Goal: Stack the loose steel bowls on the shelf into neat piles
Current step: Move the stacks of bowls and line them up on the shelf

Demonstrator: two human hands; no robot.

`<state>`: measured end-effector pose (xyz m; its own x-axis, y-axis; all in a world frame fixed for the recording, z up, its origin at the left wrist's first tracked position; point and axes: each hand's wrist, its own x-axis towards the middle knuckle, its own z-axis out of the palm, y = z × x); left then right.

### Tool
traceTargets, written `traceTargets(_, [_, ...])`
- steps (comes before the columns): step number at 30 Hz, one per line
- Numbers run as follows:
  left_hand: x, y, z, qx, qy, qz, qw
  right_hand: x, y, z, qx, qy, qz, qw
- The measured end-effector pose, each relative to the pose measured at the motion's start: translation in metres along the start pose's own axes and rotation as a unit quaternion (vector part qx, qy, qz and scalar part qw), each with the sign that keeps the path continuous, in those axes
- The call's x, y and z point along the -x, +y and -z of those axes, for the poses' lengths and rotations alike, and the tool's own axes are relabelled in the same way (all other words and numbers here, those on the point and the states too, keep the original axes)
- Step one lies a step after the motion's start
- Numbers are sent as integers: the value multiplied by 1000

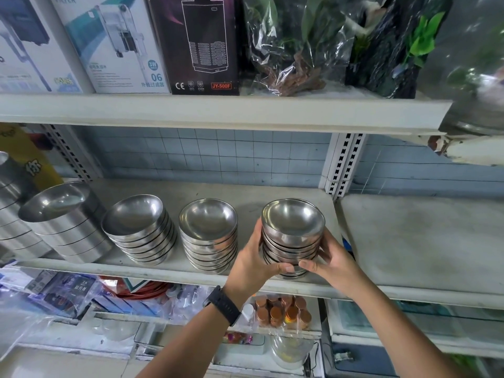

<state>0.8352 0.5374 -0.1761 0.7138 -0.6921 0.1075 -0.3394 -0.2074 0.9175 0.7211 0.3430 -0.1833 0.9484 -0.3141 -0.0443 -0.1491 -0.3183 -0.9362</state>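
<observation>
A pile of steel bowls [293,227] stands near the front edge of the middle shelf [212,189], at its right end. My left hand [255,257] grips the pile's left side and my right hand [331,257] grips its right side, thumbs meeting in front near the bottom. The pile's top bowls sit a little off line. Left of it stand two more piles of steel bowls, one in the middle [208,236] and a leaning one [139,227]. Further left is a pile of larger straight-sided steel bowls [65,222].
An upper shelf [218,113] overhangs the bowls, carrying filter boxes [114,45] and bagged plastic plants [294,45]. A slotted upright [342,165] bounds the shelf on the right, with a bare grey shelf [422,241] beyond. Packaged goods fill the lower shelf [281,312].
</observation>
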Motion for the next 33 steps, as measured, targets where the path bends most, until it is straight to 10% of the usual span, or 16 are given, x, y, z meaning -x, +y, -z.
traceTargets(33, [-4, -12, 2, -8, 16, 25, 1000, 4, 4, -5, 97, -5, -54, 994])
